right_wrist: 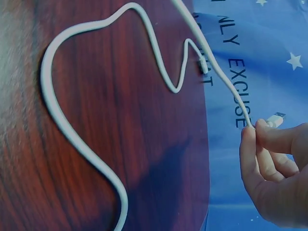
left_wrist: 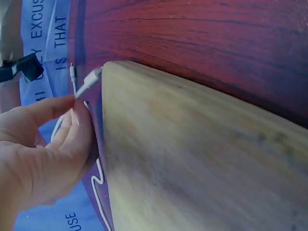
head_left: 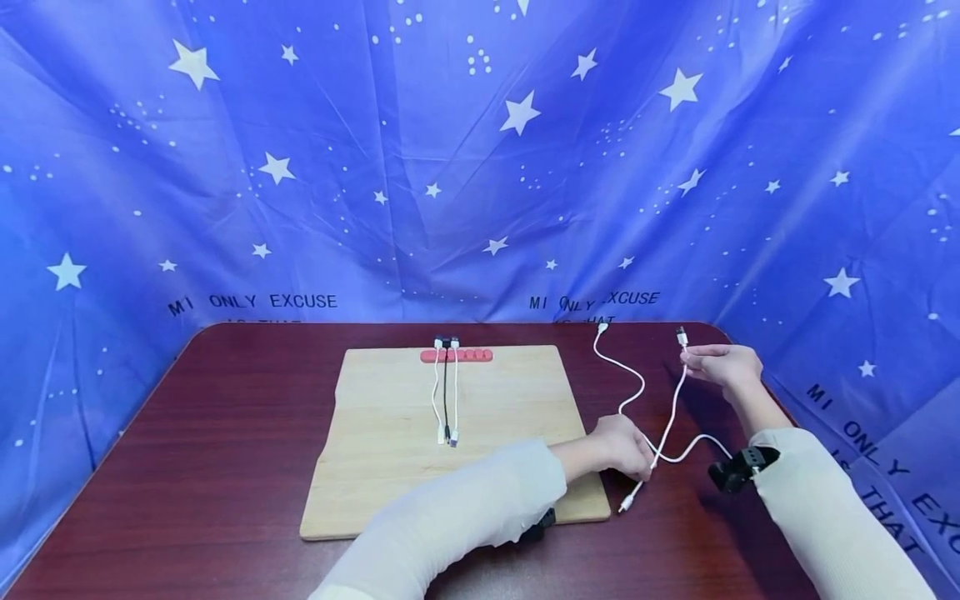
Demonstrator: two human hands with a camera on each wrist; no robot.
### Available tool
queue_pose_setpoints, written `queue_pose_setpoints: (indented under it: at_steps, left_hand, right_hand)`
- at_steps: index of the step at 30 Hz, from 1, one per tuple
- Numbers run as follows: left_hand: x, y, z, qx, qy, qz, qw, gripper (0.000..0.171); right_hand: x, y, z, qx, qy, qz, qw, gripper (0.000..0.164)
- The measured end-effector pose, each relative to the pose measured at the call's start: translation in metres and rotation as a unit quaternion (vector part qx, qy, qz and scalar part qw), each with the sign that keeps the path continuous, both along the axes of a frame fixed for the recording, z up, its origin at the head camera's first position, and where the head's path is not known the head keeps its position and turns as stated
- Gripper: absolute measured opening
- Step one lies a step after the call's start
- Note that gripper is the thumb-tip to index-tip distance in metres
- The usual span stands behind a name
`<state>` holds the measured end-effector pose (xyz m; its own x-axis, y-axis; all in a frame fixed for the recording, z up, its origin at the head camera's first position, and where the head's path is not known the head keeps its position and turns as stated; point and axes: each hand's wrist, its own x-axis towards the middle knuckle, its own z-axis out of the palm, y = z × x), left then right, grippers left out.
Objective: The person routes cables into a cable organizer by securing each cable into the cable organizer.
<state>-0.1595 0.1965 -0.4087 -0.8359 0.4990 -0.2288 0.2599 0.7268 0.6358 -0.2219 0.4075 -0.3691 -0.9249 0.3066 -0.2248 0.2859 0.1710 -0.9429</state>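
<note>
A white USB cable [head_left: 672, 410] runs between the two hands. My right hand [head_left: 723, 364] pinches it just below its USB plug [head_left: 682, 337], which points up over the table's far right part. In the right wrist view, thumb and fingertips meet on the cord, with the plug [right_wrist: 275, 120] beyond them. Beside the board's right edge, my left hand [head_left: 624, 448] pinches the cable near its other end. That end's small connector [left_wrist: 92, 77] sticks out past the fingertips by the board's corner. A second white cable [right_wrist: 53, 86] lies in loose curves on the table.
A wooden board [head_left: 382, 475] lies on the dark red table [head_left: 202, 450]. At its far edge a red cable holder [head_left: 476, 356] carries two white cords and a black cord [head_left: 446, 392]. A blue star-printed curtain [head_left: 450, 242] hangs behind the table.
</note>
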Motion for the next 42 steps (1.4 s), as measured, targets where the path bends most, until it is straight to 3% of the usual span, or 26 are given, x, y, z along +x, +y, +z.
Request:
queue_pose_setpoints:
  at_steps: [2, 3, 5, 8, 11, 18, 22, 29, 35, 42]
  left_hand:
    - [0.0, 0.0, -0.003, 0.065, -0.068, 0.028, 0.9951, 0.009]
    - [0.0, -0.001, -0.005, 0.102, -0.104, 0.041, 0.9885, 0.009]
    - [0.0, -0.002, -0.009, 0.172, -0.171, 0.064, 0.9681, 0.009]
    - [-0.002, -0.005, -0.015, 0.237, -0.244, 0.085, 0.9367, 0.01]
    - [-0.005, -0.008, -0.017, 0.256, -0.268, 0.081, 0.9252, 0.012]
    - [-0.016, -0.022, -0.019, 0.318, -0.318, 0.029, 0.893, 0.019]
    - [-0.02, -0.035, -0.019, 0.332, -0.323, 0.001, 0.8863, 0.02]
    - [-0.022, -0.055, -0.019, 0.358, -0.335, -0.012, 0.8713, 0.021]
    - [-0.02, -0.068, -0.02, 0.369, -0.338, -0.005, 0.8659, 0.024]
    - [-0.019, -0.082, -0.023, 0.366, -0.339, -0.001, 0.8668, 0.025]
  right_hand:
    - [0.0, 0.0, 0.001, -0.023, 0.0, 0.003, 1.0, 0.044]
    - [0.0, 0.0, 0.001, -0.034, -0.001, 0.005, 0.999, 0.045]
    - [0.001, 0.0, 0.001, -0.059, -0.002, 0.01, 0.998, 0.045]
    - [0.001, 0.001, 0.001, -0.102, -0.004, 0.015, 0.995, 0.044]
    - [0.0, 0.001, 0.002, -0.125, -0.009, 0.019, 0.992, 0.043]
    - [-0.006, -0.003, 0.007, -0.187, -0.017, 0.035, 0.982, 0.042]
    - [-0.012, -0.005, 0.008, -0.229, -0.019, 0.073, 0.971, 0.038]
    - [-0.023, -0.013, 0.007, -0.278, -0.026, 0.125, 0.952, 0.037]
    - [-0.027, -0.023, 0.008, -0.335, -0.044, 0.131, 0.932, 0.032]
    - [-0.03, -0.035, 0.004, -0.391, -0.083, 0.1, 0.911, 0.03]
